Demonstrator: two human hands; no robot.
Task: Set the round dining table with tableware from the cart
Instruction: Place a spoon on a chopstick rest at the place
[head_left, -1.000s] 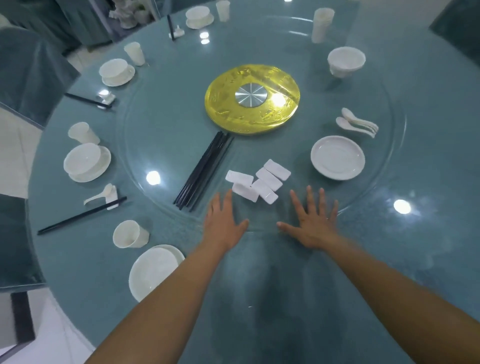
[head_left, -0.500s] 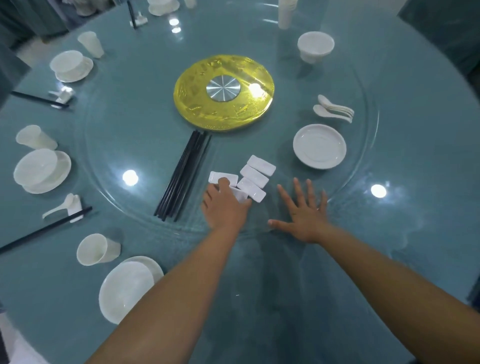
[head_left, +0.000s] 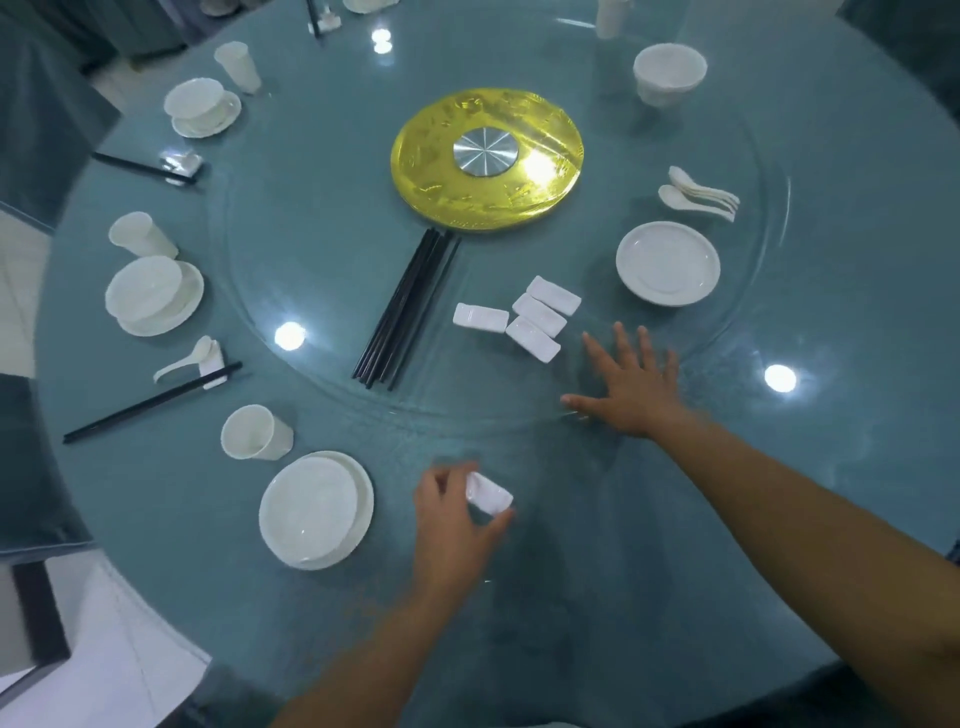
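My left hand (head_left: 454, 522) pinches a white chopstick rest (head_left: 488, 492) low over the teal round table (head_left: 571, 597), just right of a white plate (head_left: 314, 512) with a cup (head_left: 255, 433) beyond it. My right hand (head_left: 631, 382) lies flat with fingers spread on the rim of the glass turntable (head_left: 322, 249). Several more white rests (head_left: 524, 317) sit on the turntable next to a bundle of black chopsticks (head_left: 408, 309). Another plate (head_left: 667, 263), stacked spoons (head_left: 698, 194) and a bowl (head_left: 669, 73) lie on its right side.
Set places run along the left edge: a bowl on a plate (head_left: 153, 296), a cup (head_left: 139, 235), a spoon on its rest (head_left: 192, 358) and chopsticks (head_left: 150, 402). A gold disc (head_left: 485, 158) marks the centre. Covered chairs (head_left: 41, 119) stand at the left.
My left hand reached to the cluster of rests, took one, and drew it back toward me beside the near plate. My right hand stayed flat on the turntable rim.
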